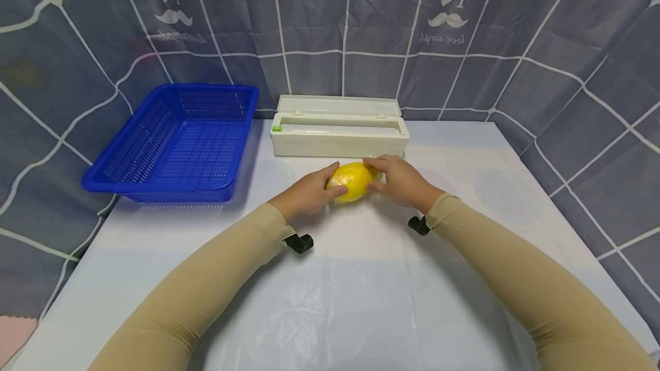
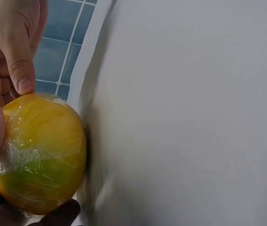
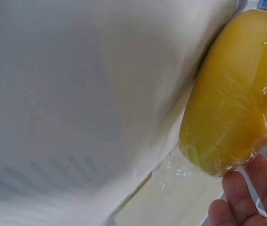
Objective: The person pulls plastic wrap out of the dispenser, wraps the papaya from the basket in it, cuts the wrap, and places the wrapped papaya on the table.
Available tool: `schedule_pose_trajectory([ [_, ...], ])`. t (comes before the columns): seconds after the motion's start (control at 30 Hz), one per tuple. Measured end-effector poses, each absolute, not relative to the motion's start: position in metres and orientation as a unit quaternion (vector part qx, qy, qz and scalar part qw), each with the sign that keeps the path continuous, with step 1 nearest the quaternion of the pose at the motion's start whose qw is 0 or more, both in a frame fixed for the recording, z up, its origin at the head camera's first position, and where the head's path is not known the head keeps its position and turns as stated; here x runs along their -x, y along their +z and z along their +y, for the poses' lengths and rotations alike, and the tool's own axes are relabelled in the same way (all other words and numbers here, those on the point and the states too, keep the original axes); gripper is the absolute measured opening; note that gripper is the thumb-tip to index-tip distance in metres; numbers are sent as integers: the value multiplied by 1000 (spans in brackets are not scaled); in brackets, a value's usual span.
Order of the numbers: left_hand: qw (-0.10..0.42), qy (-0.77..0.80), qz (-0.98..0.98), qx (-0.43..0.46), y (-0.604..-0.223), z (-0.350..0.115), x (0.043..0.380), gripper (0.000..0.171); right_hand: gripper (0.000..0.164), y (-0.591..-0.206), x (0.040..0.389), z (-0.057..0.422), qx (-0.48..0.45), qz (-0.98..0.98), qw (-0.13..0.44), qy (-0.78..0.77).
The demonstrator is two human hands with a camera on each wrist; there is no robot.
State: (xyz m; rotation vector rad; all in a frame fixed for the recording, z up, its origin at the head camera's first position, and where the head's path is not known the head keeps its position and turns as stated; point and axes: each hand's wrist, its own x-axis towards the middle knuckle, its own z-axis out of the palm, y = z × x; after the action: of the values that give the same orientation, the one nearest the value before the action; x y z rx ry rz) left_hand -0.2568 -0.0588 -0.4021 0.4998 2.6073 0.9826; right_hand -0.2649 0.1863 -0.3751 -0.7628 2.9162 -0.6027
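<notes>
A yellow mango (image 1: 353, 181) with a green patch, wrapped in shiny cling film, is between both hands near the middle of the white table. My left hand (image 1: 308, 189) grips its left end, thumb on the near side and fingers round it. At the other end, my right hand (image 1: 401, 181) holds the fruit between thumb and fingers. In the right wrist view, loose film sticks out from the tip of the mango (image 3: 232, 94) beside the fingers. The left wrist view shows the green patch on the wrapped mango (image 2: 44, 150) and the right thumb at its top.
Just behind the hands stands a white cling film dispenser (image 1: 340, 145), its lid raised and a green piece at its left end. A blue plastic basket (image 1: 227, 193) sits at the back left. A grey checked curtain (image 1: 309, 22) surrounds the table (image 1: 350, 308).
</notes>
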Motion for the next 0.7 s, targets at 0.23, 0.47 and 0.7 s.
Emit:
schedule_pose_trajectory([
  [0.23, 169, 332, 908, -190, -399, -63, 259, 84, 62, -375, 263, 187, 246, 951, 26, -187],
  [0.47, 146, 302, 919, -209, -399, -67, 262, 90, 73, -377, 260, 189, 245, 954, 35, -171],
  [0.7, 109, 299, 927, -198, -401, -69, 262, 89, 55, -376, 255, 195, 240, 954, 37, -178],
])
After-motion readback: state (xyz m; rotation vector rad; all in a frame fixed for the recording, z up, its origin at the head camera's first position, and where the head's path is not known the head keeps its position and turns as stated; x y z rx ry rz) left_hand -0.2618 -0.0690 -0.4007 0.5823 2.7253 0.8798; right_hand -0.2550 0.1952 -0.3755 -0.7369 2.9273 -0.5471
